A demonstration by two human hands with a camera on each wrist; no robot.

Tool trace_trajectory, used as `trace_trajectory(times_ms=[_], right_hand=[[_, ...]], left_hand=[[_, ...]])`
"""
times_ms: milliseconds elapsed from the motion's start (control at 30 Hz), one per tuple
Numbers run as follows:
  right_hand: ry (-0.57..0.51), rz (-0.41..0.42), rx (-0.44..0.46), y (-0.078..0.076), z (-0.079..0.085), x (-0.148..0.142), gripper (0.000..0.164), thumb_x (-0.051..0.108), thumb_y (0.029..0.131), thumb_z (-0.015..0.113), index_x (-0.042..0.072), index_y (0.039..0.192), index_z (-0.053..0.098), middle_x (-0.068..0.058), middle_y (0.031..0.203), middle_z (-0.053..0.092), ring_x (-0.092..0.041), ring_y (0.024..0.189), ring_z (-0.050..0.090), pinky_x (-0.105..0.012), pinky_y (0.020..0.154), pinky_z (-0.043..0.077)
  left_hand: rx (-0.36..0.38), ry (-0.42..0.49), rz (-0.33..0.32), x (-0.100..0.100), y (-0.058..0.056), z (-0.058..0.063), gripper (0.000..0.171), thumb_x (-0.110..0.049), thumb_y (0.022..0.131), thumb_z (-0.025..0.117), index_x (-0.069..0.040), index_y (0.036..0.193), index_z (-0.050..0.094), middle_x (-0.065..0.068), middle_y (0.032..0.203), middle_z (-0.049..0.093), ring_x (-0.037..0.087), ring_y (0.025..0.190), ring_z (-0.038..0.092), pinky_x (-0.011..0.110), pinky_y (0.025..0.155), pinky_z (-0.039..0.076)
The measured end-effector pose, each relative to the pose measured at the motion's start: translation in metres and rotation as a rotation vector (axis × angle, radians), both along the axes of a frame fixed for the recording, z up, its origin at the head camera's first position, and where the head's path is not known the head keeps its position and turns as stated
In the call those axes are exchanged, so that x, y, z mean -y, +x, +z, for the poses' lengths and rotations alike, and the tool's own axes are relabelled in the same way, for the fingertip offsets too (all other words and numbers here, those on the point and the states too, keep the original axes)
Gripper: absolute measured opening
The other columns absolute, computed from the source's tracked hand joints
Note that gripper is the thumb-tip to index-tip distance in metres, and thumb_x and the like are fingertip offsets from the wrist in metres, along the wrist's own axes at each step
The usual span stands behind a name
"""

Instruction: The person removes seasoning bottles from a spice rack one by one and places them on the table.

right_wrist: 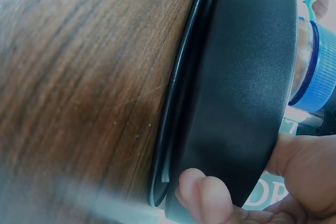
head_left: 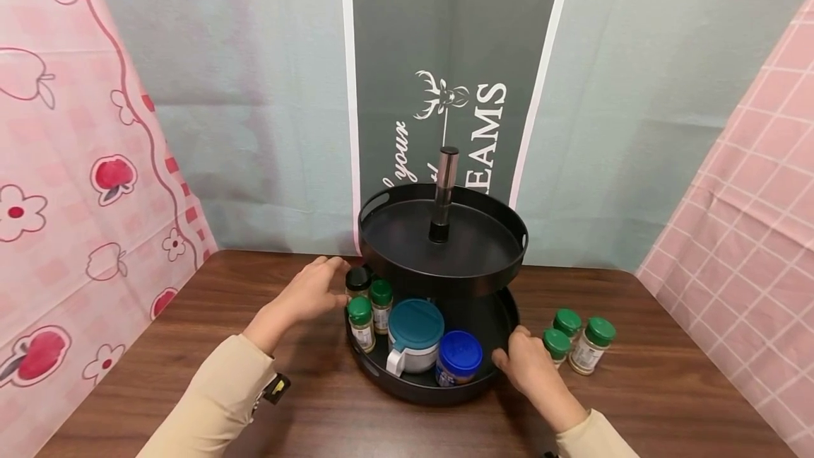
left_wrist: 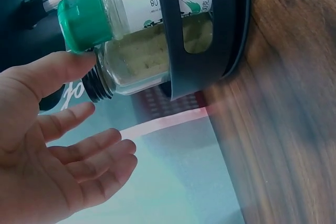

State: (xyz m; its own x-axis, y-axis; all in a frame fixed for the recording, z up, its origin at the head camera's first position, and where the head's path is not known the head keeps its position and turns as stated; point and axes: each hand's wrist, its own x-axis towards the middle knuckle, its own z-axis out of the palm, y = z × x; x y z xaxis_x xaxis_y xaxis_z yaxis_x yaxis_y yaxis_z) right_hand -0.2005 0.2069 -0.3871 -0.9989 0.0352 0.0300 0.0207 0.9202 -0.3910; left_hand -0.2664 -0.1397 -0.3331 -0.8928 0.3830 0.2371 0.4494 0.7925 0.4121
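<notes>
A black two-tier turntable organizer (head_left: 422, 393) stands on the table, a metal post (head_left: 446, 179) rising through its upper tray (head_left: 445, 271). My right hand (head_left: 533, 365) grips the lower tray's wall at the right, thumb over the rim and fingers outside. At the left, my left hand (head_left: 311, 292) is held with fingers spread, its thumb close by a green-capped spice jar (left_wrist: 86, 17). Behind that jar are another green-capped jar (head_left: 381, 295) and a black-capped jar (head_left: 358, 279). A teal-lidded white container (head_left: 416, 327) with a handle and a blue-lidded jar (head_left: 461, 353) sit at the lower tray's front.
Several green-capped spice jars (head_left: 586, 352) stand on the wooden table (head_left: 305, 401), just right of my right hand. Grey-green cloth (head_left: 254, 126) hangs behind the table, with pink patterned cloth (head_left: 70, 140) to the left and pink checked cloth (head_left: 750, 196) to the right.
</notes>
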Motion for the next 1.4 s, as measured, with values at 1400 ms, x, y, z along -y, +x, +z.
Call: trace_trajectory(times_ms=[1400], right_hand=[[0.020,-0.006,-0.048,0.002,0.001,0.001,0.028,0.013,0.073,0.060,-0.008,0.080,0.044,-0.025,0.065,0.054,-0.027,0.060,0.055,-0.043,0.050,0.048]], left_hand=[[-0.028,0.013,-0.171,-0.013,-0.026,-0.012,0.051,0.004,0.066,0.067,-0.004,0.114,0.054,0.012,0.104,0.061,0.023,0.094,0.054,0.044,0.079,0.048]])
